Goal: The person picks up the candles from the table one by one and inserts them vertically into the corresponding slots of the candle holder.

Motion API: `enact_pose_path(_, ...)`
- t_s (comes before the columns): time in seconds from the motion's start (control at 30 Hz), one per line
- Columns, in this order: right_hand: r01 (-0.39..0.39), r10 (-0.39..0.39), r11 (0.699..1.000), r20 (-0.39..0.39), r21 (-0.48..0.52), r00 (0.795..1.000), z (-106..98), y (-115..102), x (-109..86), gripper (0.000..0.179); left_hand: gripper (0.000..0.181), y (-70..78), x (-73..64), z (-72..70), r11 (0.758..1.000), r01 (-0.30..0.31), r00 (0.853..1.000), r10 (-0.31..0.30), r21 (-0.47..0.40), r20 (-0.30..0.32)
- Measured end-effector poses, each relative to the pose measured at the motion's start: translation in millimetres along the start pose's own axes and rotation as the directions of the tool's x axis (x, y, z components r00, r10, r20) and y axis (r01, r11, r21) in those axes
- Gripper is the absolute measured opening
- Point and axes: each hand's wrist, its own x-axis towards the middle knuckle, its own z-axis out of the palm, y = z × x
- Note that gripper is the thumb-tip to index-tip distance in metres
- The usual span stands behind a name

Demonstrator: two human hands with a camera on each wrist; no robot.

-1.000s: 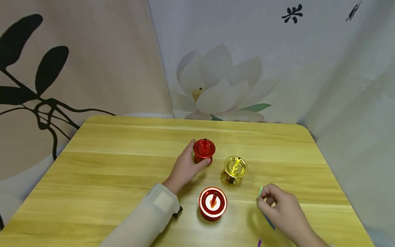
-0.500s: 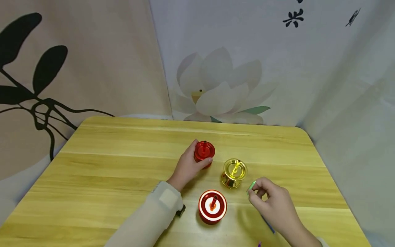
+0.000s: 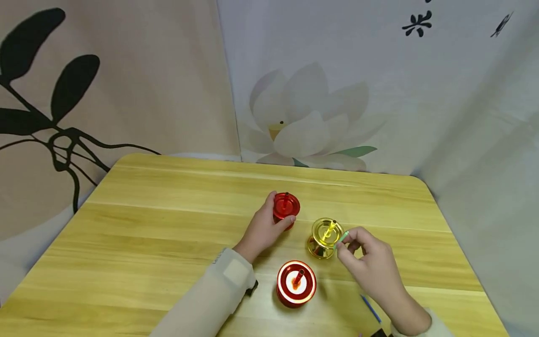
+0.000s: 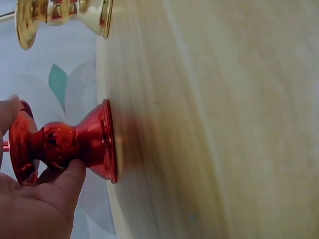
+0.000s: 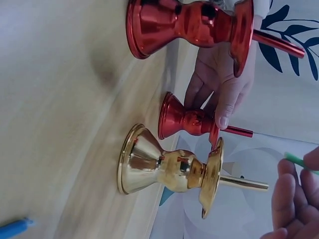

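- The left hand [image 3: 263, 229] grips the far red holder [image 3: 287, 205], thumb and fingers wrapped round its side; the holder stands upright on a yellow wood-grain table [image 3: 168, 234].
- The right hand [image 3: 375, 267] pinches a slim green stick [image 3: 343, 238] between thumb and index finger, the other fingers curled beneath.
- In the head view the green stick overlaps the rim of the gold holder [image 3: 321, 243]; the right wrist view shows the two apart, the stick raised higher than the holder's tube.
- The gold holder stands upright between the hands, just beside the far red holder and nearer the person.
- The near red holder [image 3: 294, 299] stands upright closer to the person, between the two forearms, touched by neither hand.
- All three holders are shiny and metallic-looking, with a flared round base, a rounded middle, a shallow dish and a thin upright tube. The near red holder's dish shows bright white rings.
- A blue stick [image 3: 371, 309] lies on the table near the right forearm.
- Behind hangs a pale curtain [image 3: 168, 70] printed with dark leaves and a white flower.
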Motion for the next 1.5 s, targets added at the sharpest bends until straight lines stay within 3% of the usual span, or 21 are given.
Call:
enact_pose_path(0.43, 0.012, -0.012, 1.000, -0.010, 0.028, 1.000, 12, -3, 31.3, 0.022, 0.081, 1.3, -4.2, -6.8, 0.999, -0.037, 0.998, 0.039, -0.031, 0.049)
enact_pose_path(0.6, 0.002, -0.002, 1.000, 0.004, -0.005, 1.000, 20, -4, 44.7, 0.017, 0.081, 1.2, -4.0, -6.3, 0.998, -0.045, 0.997, 0.046, -0.034, 0.057)
enact_pose_path(1.07, -0.028, 0.028, 1.000, 0.089, -0.003, 0.996, 40, -9, 76.8, 0.004, 0.083, -2.5, -0.1, -4.7, 0.997, -0.051, 0.996, 0.055, -0.051, 0.074)
enact_pose_path(1.5, -0.037, 0.046, 0.998, 0.189, -0.053, 0.981, 57, -18, 103.2, 0.005, 0.077, -2.4, -3.4, -8.4, 0.994, -0.057, 0.995, 0.065, -0.092, 0.081)
